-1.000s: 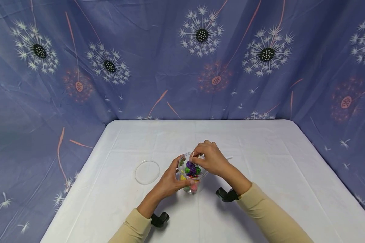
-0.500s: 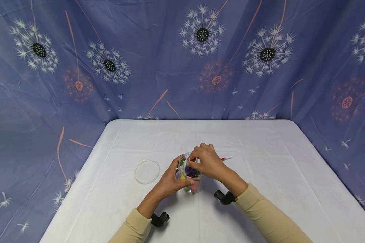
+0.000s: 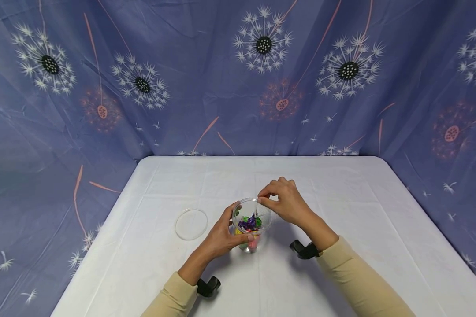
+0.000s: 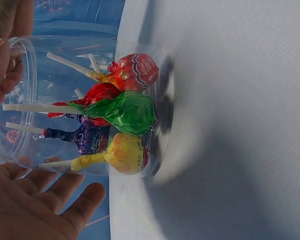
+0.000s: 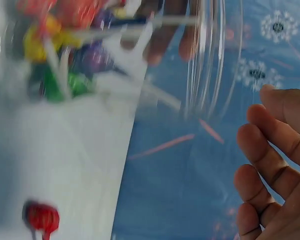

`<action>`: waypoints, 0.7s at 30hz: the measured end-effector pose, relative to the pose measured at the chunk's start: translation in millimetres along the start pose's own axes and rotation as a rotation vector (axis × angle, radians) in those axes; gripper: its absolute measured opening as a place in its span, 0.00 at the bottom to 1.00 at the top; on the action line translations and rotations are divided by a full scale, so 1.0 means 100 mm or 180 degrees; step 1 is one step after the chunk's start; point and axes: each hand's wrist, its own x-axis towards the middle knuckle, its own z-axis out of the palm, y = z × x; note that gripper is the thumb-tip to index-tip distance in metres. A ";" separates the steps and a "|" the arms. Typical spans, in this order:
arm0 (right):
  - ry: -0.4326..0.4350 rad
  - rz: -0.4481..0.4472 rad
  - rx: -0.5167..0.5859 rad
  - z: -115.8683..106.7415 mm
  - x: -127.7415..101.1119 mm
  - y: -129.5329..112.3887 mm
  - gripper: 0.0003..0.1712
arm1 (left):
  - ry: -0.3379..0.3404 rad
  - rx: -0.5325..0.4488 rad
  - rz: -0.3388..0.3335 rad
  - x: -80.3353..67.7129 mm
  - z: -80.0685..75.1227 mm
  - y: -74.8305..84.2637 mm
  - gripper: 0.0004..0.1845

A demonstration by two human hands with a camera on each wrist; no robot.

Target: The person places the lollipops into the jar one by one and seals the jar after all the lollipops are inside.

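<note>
A clear plastic cup [image 3: 251,219] stands near the middle of the white table [image 3: 341,198]. It holds several wrapped lollipops: a red one [image 4: 135,70], a green one [image 4: 127,112], a yellow one [image 4: 125,152] and a purple one [image 4: 90,137], with their white sticks toward the rim. My left hand [image 3: 226,233] grips the cup's side, thumb in front and fingers behind, and its palm [image 4: 35,210] lies along the wall. My right hand [image 3: 277,202] hovers just right of the rim with loosely curled fingers [image 5: 270,150] and nothing in them.
A clear round lid [image 3: 191,224] lies flat on the table left of the cup. One red lollipop [image 5: 40,219] lies on the cloth near the cup; in the head view my right hand hides it. Blue dandelion-print fabric [image 3: 238,88] walls in the table.
My right hand pushed a lollipop into the cup, let go, and lifted away to the right of the rim. My left hand and the cup stayed put.
</note>
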 end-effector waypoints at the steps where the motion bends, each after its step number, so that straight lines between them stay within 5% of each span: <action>1: 0.0032 0.0034 0.0003 -0.02 -0.01 0.04 0.04 | 0.0008 -0.0004 -0.0020 0.00 0.00 0.00 0.51; 21: -0.0126 0.1000 0.0063 0.01 -0.23 0.96 0.08 | 0.0041 0.0044 -0.0098 -0.02 0.00 0.05 0.51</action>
